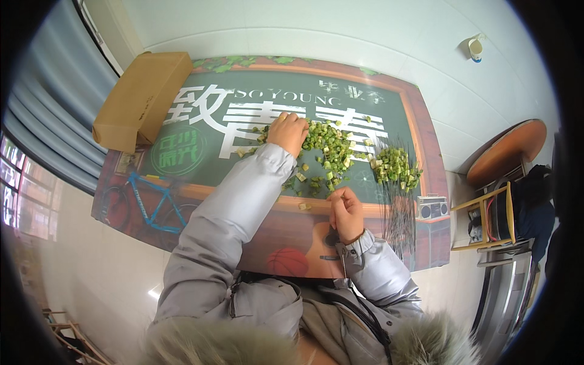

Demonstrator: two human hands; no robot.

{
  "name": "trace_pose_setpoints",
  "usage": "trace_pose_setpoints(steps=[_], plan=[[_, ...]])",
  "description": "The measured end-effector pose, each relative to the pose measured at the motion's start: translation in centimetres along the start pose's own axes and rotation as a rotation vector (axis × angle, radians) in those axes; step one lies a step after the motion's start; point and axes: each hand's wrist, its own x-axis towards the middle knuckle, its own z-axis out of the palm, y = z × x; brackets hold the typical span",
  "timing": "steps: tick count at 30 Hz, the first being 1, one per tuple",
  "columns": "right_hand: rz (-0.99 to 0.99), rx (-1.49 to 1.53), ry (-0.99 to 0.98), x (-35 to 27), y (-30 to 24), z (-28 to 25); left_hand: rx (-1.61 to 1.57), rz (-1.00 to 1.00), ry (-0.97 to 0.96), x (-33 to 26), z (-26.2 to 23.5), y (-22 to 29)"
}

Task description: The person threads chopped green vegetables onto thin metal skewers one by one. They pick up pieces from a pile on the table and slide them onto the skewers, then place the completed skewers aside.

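Two bare hands on my feed, over a chalkboard-print bench [280, 222]. Heap of small green-and-cream pieces [331, 147] sits mid-bench, probably so both can reach it. Left hand [289, 132] is at the heap's ten o'clock side, fingers curled down; tips are hidden, so I can't tell if that grip's pinching anything. Right hand [347, 214] is at the heap's six o'clock, grip closed, thumb pressed to curled fingers; can't tell if something thin's in there. At four o'clock, dark wiry stems [398, 213] lie side by side, green heads [396, 167] toward twelve, I'd guess against tangling. Cardboard box [146, 94]: ten o'clock, clear of the hands.
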Motion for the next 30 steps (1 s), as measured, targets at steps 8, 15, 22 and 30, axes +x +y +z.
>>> trace_pose_setpoints(steps=[8,15,22,30], plan=[[-0.023,0.006,0.006,0.4,0.1,-0.2,0.217,-0.025,-0.149,3.1,3.4,0.3],[-0.046,0.021,0.024,0.6,0.3,-0.2,0.277,-0.021,-0.258,3.5,4.0,0.2],[-0.049,0.009,0.014,0.7,0.3,-0.2,0.302,0.062,-0.167,2.0,3.1,0.5],[-0.035,0.060,-0.023,0.4,0.2,0.3,-1.097,-0.454,-0.034,-2.0,-1.0,1.3]])
